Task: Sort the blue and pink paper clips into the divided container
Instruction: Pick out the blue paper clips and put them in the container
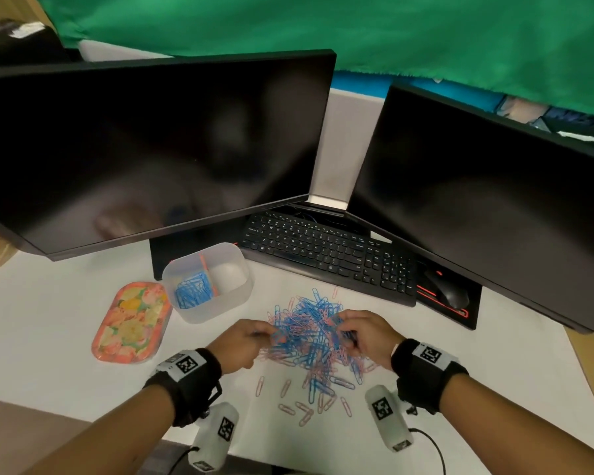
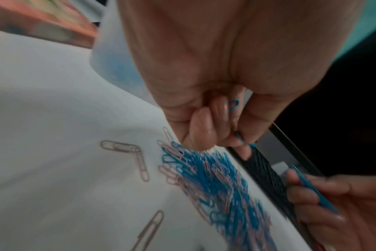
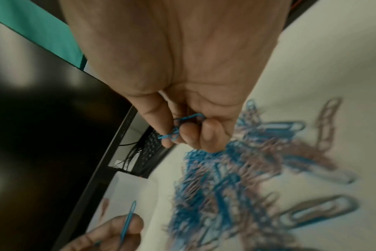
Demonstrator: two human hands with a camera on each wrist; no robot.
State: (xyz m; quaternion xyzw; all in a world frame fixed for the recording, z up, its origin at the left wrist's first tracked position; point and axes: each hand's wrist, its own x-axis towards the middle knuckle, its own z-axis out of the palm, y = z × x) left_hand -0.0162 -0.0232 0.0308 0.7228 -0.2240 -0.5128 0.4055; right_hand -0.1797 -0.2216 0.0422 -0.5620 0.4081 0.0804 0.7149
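A heap of blue and pink paper clips (image 1: pixel 311 334) lies on the white desk (image 1: pixel 66 337), with stray pink ones near the front. My left hand (image 1: pixel 259 334) is at the heap's left edge, fingers curled round a few blue clips (image 2: pixel 234 105). My right hand (image 1: pixel 348 332) is at the heap's right edge and pinches blue clips (image 3: pixel 182 125). The translucent divided container (image 1: pixel 240 289) stands to the back left of the heap. Its left compartment holds blue clips (image 1: pixel 192 289). The right compartment (image 1: pixel 230 272) looks bare.
An oval floral tray (image 1: pixel 131 322) lies left of the container. A black keyboard (image 1: pixel 330 257) and a mouse (image 1: pixel 448 289) sit behind the heap. Two dark monitors (image 1: pixel 144 149) (image 1: pixel 477 200) overhang the back of the desk.
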